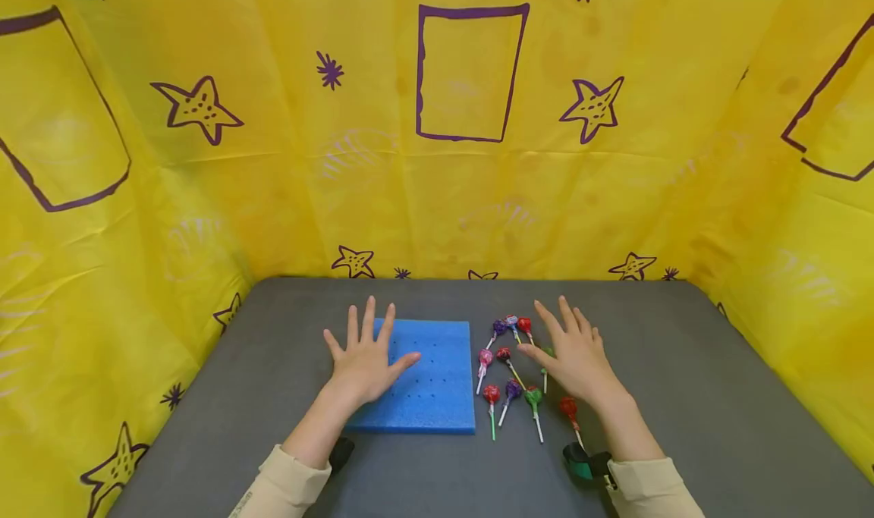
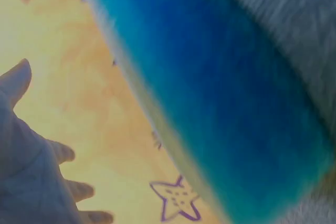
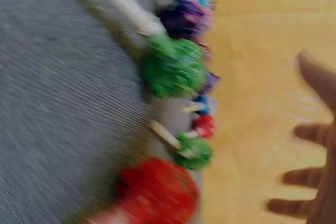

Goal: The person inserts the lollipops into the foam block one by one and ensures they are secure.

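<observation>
A blue foam block (image 1: pixel 430 381) with rows of small holes lies flat on the grey table (image 1: pixel 683 397). My left hand (image 1: pixel 365 355) hovers over its left part, fingers spread and straight, holding nothing. Right of the block lie several wrapped lollipops (image 1: pixel 508 366) in red, purple, pink and green. My right hand (image 1: pixel 573 347) hovers over their right side, fingers spread, holding nothing. In the left wrist view the blurred foam block (image 2: pixel 220 93) fills the frame beside my left hand (image 2: pixel 31 166). The right wrist view shows a green lollipop (image 3: pixel 173 66), a red lollipop (image 3: pixel 157 190) and my right hand (image 3: pixel 315 150).
Yellow cloth walls (image 1: pixel 471 161) with purple stars and rectangles close in the table at the back and both sides. A red lollipop (image 1: pixel 570 410) lies nearest my right wrist. Bare grey table stretches to the far right and the front left.
</observation>
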### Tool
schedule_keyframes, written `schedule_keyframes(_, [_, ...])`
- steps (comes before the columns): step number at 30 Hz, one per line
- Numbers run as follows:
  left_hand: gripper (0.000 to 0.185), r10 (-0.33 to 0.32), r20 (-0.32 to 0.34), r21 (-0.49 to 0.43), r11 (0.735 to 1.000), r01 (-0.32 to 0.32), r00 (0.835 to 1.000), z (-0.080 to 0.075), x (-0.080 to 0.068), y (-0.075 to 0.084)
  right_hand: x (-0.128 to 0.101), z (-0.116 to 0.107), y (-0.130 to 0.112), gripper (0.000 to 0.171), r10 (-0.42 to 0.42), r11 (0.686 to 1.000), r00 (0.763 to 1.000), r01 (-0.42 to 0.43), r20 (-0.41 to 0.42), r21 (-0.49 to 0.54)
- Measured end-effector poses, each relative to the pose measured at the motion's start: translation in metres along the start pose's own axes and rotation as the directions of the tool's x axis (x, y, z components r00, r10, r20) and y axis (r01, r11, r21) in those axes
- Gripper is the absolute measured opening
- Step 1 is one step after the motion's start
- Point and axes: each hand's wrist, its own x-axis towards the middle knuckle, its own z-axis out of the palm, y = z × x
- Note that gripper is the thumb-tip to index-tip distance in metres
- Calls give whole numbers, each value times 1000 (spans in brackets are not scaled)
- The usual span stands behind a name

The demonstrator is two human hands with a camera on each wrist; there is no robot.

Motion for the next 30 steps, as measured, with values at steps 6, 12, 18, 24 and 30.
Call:
schedule_keyframes(6, [89,-59,37,-238,969,66,998,-22,5,-35,-2,-26,17,51,16,987,989,-38,144,153])
schedule_keyframes(12, [74,-1,127,-430,901,56,992,-35,21,-68,-8,-35,33,36,-23,925,879,-163,477,343])
schedule_keyframes(18, [73,41,283,-618,772,149,958,-36,37,-89,-9,-31,40,36,-74,900,830,-183,552,395])
schedule_keyframes(24, [78,93,337,-685,707,176,937,-25,45,-104,6,-25,38,37,-47,926,867,-148,496,347])
schedule_keyframes(30, [86,126,367,-685,707,176,922,-11,47,-105,32,-29,30,40,-46,982,931,-25,361,189])
